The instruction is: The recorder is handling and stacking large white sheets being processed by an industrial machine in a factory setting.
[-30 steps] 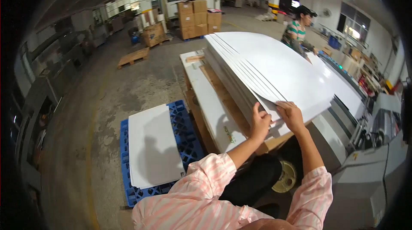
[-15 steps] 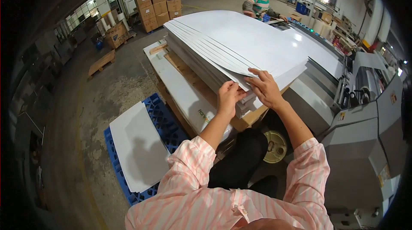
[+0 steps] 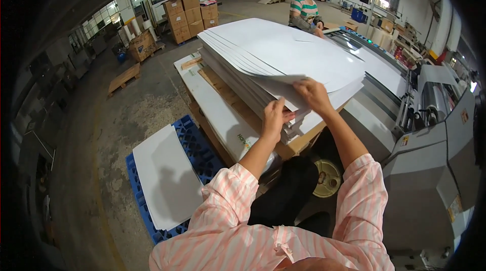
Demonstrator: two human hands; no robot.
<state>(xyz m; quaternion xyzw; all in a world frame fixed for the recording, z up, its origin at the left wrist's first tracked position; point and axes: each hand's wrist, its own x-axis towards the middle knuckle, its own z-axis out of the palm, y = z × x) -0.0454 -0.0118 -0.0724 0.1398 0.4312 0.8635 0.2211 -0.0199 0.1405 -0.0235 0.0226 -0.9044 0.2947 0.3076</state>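
Observation:
A tall stack of large white sheets (image 3: pixel 283 43) lies in front of me, its near left edges fanned in steps. My right hand (image 3: pixel 313 95) is closed on the near corner of the upper sheets and holds it up, bent back from the pile. Beneath that raised corner, my left hand (image 3: pixel 275 120) has its fingers closed at the near corner of the sheets below. How many sheets each hand grips cannot be made out.
On the floor at left, white sheets (image 3: pixel 167 175) lie on a blue plastic pallet (image 3: pixel 202 154). A grey machine (image 3: pixel 420 154) stands close at right. Below my right arm is a round yellowish lid (image 3: pixel 326 177). A co-worker (image 3: pixel 305 8) stands beyond the stack; cartons (image 3: pixel 190 15) are piled behind.
My right hand has lifted the corner of the upper sheets higher and curled it back. My left hand stays by the lower corner. The co-worker's arms have drawn in from the machine.

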